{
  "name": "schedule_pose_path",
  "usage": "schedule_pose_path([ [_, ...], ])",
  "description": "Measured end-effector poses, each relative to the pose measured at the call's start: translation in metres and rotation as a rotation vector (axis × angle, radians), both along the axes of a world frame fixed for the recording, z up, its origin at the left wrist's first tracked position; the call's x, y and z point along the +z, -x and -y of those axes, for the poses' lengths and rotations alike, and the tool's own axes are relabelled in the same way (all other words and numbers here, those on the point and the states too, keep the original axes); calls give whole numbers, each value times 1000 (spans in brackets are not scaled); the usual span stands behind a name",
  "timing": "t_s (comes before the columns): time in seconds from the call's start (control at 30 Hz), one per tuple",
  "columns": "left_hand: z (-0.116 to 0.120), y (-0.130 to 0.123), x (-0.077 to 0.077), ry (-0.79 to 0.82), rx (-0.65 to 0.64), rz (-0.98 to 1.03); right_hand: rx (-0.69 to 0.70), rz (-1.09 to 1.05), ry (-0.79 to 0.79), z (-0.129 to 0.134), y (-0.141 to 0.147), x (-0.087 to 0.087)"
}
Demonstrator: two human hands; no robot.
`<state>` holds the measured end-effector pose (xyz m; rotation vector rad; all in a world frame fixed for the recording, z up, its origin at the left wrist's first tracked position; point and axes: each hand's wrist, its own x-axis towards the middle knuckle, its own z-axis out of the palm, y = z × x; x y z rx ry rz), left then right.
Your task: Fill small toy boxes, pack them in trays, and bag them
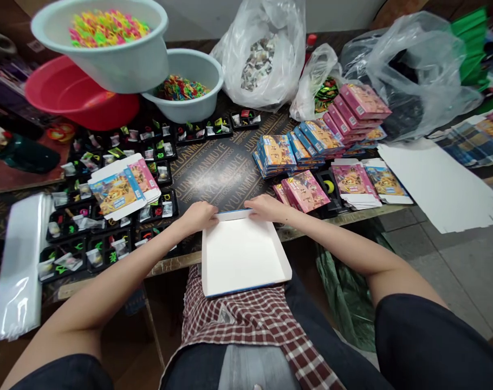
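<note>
A partly folded cardboard box (244,254), white on its inner side with blue printed edges, rests over the table's front edge and above my lap. At its far left corner my left hand (201,215) pinches the raised flap. My right hand (265,208) grips the far right corner of that same flap. The thumbs lie on the near side of the flap; most of the other fingers are hidden behind it. To the left are black trays (110,252) with small bagged pieces, and flat printed cartons (116,192) lie on top of some of them.
Blue boxes (277,151) and pink boxes (362,101) are stacked at the right, near white card sheets (437,184). Tubs of colourful pieces, a pale one (104,65) and another (189,105), stand behind. A plastic bag (266,59) stands at the back; clear sleeves (21,265) lie left.
</note>
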<state>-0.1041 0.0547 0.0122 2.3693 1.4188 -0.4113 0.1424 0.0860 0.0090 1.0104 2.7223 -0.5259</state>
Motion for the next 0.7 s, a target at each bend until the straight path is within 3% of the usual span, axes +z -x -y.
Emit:
schedule_pose_path([
  [0.27,8,-22,3,-33,-81,-121,170,137,-82,13,21,1],
  [0.37,-2,-13,8,-149,30,-99,31,138,-72,7,12,4],
  [0.47,-16,7,15,-401,179,48,-216,124,-46,4,-6,10],
  [0.53,-25,19,18,-508,211,137,-369,106,-37,9,-15,12],
  [0.6,-30,24,16,-520,208,199,-475,93,-25,20,-19,9],
  [0.7,-36,16,8,-453,205,329,-522,50,1,41,-16,4],
])
